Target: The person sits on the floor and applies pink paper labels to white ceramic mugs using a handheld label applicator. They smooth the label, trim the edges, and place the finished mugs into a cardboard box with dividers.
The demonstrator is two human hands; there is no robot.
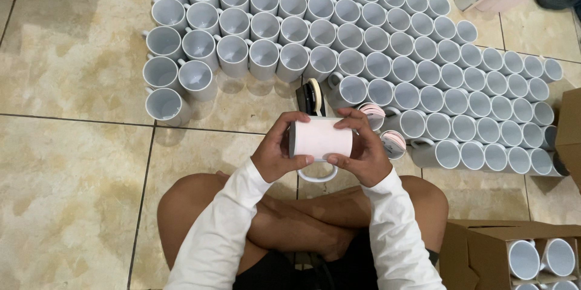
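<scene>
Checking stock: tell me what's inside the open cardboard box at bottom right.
The cardboard box holds white mugs lying with mouths up; two show fully, two more peek at the frame edge. Anything deeper is hidden by the flap.

— What is the person wearing?
— A long-sleeved white top. The sleeves are plain and smooth, with no print or stripe, and each ends in a snug cuff at the wrist, next to the left hand and the right hand.
— And lower down?
— Dark, nearly black shorts, showing only at the near edge of the view. The knees and lower legs are bare.
— Any gloves, rings or a watch?
— Both hands are bare, and the fingers carry nothing that can be made out.
</scene>
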